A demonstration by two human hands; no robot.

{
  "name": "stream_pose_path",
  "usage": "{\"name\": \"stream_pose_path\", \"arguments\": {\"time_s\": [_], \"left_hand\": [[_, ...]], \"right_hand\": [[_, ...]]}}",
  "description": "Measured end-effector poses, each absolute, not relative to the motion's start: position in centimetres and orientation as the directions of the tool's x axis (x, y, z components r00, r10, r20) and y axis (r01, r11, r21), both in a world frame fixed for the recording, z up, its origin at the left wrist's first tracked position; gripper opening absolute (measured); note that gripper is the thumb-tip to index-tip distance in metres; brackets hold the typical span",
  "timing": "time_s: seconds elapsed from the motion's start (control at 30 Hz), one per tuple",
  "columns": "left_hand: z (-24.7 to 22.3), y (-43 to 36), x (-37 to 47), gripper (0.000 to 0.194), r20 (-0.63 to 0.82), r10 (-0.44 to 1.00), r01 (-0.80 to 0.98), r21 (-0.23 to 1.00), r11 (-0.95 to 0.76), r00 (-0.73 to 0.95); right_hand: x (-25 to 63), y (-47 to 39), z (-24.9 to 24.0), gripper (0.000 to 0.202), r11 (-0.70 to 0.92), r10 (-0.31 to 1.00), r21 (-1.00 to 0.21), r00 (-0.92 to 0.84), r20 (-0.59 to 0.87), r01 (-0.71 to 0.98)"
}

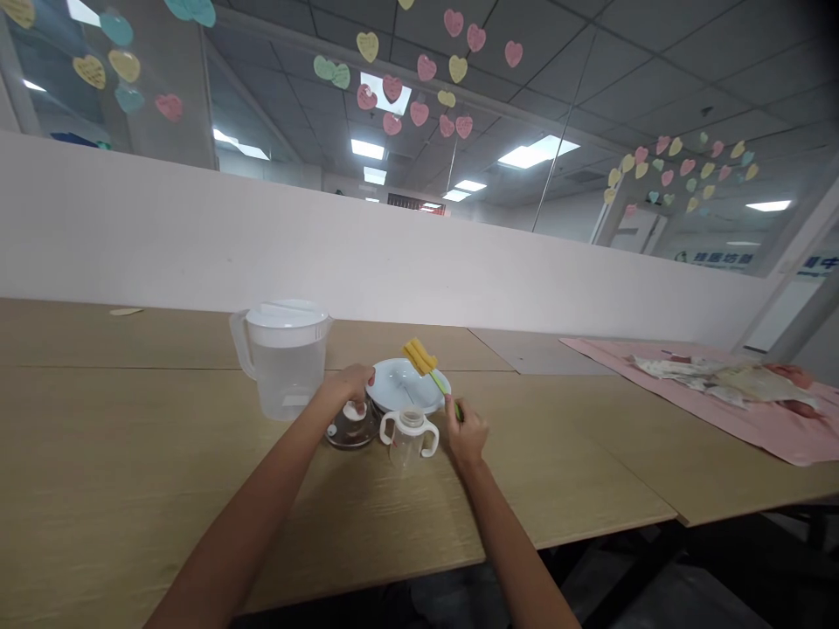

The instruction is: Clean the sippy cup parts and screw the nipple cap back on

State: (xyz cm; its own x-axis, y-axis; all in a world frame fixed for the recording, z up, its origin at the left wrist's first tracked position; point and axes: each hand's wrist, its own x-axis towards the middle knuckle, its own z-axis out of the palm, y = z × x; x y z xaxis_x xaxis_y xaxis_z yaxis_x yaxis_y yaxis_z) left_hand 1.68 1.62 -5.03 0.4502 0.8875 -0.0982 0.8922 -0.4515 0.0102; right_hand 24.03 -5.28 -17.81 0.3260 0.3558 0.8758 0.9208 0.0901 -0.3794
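My right hand [467, 432] is closed around the green handle of a bottle brush [420, 357], its yellow sponge head raised over a white basin [429, 401]. Just left of it stands a clear baby bottle [407, 445] with two white side handles and no cap on its neck. My left hand [350, 384] is over a dark, shiny bowl [350, 437], fingers bent down at a small white piece [355, 411] in it. The fingertips are partly hidden, so what they grip is unclear.
A clear pitcher [288, 371] with a white lid stands to the left of the bowl. On the far right, a pink mat [773, 437] holds a doll [760, 384] and cloth. A white wall [393, 271] with glass above runs behind the table [163, 454].
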Motion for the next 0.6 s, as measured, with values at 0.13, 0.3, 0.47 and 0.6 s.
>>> {"name": "stream_pose_path", "arguments": {"time_s": [0.13, 0.3, 0.47, 0.6], "left_hand": [[-3.7, 1.0, 1.6, 0.06, -0.096, 0.893, 0.897, 0.002, -0.442, 0.44], [-0.6, -3.0, 2.3, 0.073, -0.051, 0.738, 0.735, 0.157, -0.66, 0.673], [-0.3, -7.3, 4.7, 0.068, -0.123, 0.666, 0.676, 0.068, -0.734, 0.736], [-1.4, -7.5, 6.2, 0.052, -0.169, 0.617, 0.633, 0.056, -0.772, 0.768]], "right_hand": [[24.0, -5.3, -17.7, 0.06, 0.087, 0.343, -0.385, 0.335, 0.877, 0.919], [24.0, -5.5, -17.6, 0.057, 0.089, 0.349, -0.384, 0.332, 0.876, 0.919], [24.0, -5.6, -17.6, 0.058, 0.056, 0.358, -0.404, 0.36, 0.862, 0.913], [24.0, -5.6, -17.5, 0.061, 0.034, 0.377, -0.437, 0.394, 0.838, 0.899]]}}
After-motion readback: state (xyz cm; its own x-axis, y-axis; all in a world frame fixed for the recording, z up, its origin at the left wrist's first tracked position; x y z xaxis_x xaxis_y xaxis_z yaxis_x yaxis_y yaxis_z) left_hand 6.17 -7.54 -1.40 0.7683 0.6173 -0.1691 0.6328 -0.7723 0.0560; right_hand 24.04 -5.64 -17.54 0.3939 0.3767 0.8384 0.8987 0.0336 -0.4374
